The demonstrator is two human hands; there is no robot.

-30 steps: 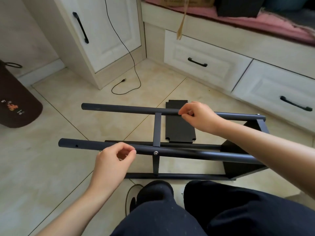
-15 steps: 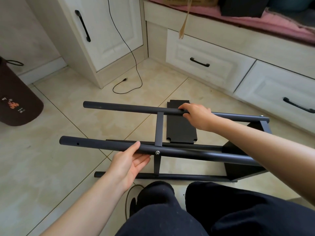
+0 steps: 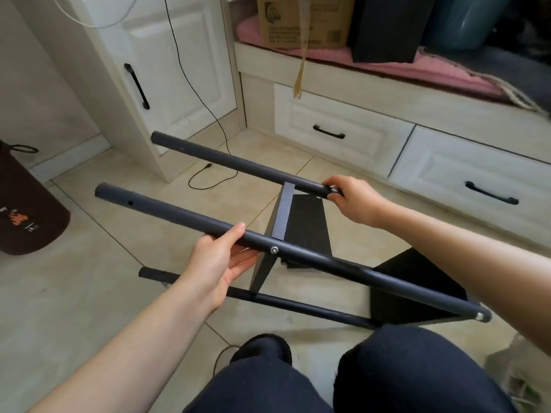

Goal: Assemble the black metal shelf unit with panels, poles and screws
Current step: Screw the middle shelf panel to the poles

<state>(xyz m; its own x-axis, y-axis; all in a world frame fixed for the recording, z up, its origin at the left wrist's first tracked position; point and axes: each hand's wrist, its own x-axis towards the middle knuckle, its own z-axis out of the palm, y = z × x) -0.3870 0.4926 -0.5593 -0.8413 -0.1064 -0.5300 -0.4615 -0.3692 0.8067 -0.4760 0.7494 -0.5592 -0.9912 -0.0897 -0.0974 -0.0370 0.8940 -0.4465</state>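
Note:
The black shelf frame lies on its side above the tiled floor, its free pole ends tilted up to the left. My left hand [image 3: 219,262] grips the near upper pole [image 3: 179,214] from below, thumb over it, just left of a silver screw [image 3: 274,249]. Around the far upper pole [image 3: 238,163] curls my right hand [image 3: 351,201], right of the middle panel [image 3: 275,231]. An end panel [image 3: 417,290] joins the poles at the right. A lower pole [image 3: 298,304] runs near the floor. A loose black panel [image 3: 310,231] lies flat on the tiles under the frame.
White cabinets with black handles [image 3: 329,133] stand behind and to the right. A black cable [image 3: 208,186] trails on the floor by the cabinet door. A brown bag [image 3: 26,210] sits at the left. My dark-trousered knees [image 3: 387,374] are in front. A cardboard box [image 3: 301,22] rests on the bench.
The frame's left end has lifted and tilted upward. My left hand went from pinching above the near pole to gripping it from underneath. My right hand kept its hold on the far pole.

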